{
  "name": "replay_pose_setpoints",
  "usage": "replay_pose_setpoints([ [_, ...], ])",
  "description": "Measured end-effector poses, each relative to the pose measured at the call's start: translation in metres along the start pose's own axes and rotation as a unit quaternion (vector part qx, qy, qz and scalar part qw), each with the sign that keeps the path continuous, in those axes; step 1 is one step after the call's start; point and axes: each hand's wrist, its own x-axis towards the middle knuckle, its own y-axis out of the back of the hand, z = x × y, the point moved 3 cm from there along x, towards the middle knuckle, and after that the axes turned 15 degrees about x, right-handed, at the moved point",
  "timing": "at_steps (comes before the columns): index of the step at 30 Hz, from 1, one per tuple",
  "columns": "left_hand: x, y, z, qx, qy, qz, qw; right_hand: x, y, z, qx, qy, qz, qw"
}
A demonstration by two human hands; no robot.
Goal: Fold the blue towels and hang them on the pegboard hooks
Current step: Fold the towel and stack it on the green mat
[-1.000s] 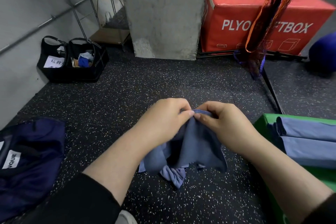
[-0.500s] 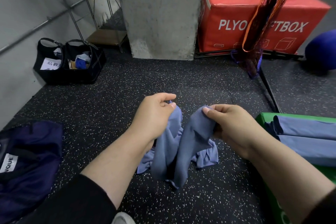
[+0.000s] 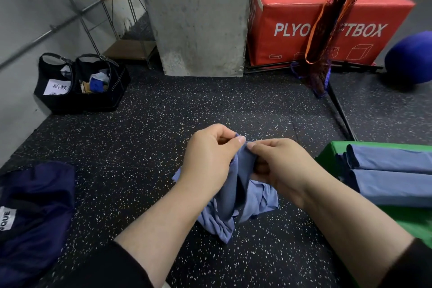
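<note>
Fabric, dark navy w/ a white label (image 3: 32,213), is lying on the speckled floor (image 3: 163,124) at far left, and behind it a black tote (image 3: 79,86) w/ a paper note is sitting against the wall, wire shelf (image 3: 109,21) beyond. Moving right, I'm pinching the blue towel (image 3: 236,194) w/ my left hand (image 3: 210,159), thumb & forefinger curled onto its top edge, the other fingers tucked under. The towel is hanging crumpled from that edge, its lower folds bunching on the floor between my forearms, approx. centre of view. My right hand (image 3: 278,168) is touching the left at the thumb tips, fingers curled round the same edge & gripping it. Behind, a concrete pillar (image 3: 196,16) is standing next to a red plyo box (image 3: 327,21), an orange-edged mesh bag (image 3: 327,21) dangling in front of it. At right, two folded blue towels (image 3: 388,175) are lying side by side on a green box (image 3: 327,154); a blue ball (image 3: 411,56) is sitting far right.
</note>
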Motion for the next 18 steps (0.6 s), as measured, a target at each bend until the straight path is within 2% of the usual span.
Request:
replay_pose_setpoints([
  [8,-0.012,-0.012,0.010,0.147,-0.135,-0.072,0.977,0.004,0.001,0.002,0.084,-0.009,0.006,0.996],
  [10,-0.012,-0.011,0.009,0.152,-0.131,-0.088,0.976,0.004,0.003,0.000,0.059,0.010,-0.001,0.998],
  [12,-0.006,-0.001,0.005,0.149,-0.109,-0.033,0.982,0.006,0.007,-0.003,-0.002,0.045,0.009,0.999],
  [14,0.002,0.011,0.003,0.159,-0.114,0.007,0.981,0.005,0.009,-0.010,-0.116,0.085,0.011,0.990],
  [15,0.004,0.014,0.005,0.182,-0.136,-0.022,0.974,0.003,0.008,-0.014,-0.176,0.098,-0.005,0.980],
  [18,0.007,0.008,-0.001,0.255,-0.172,-0.189,0.933,-0.005,0.005,-0.025,-0.300,0.134,-0.071,0.942],
])
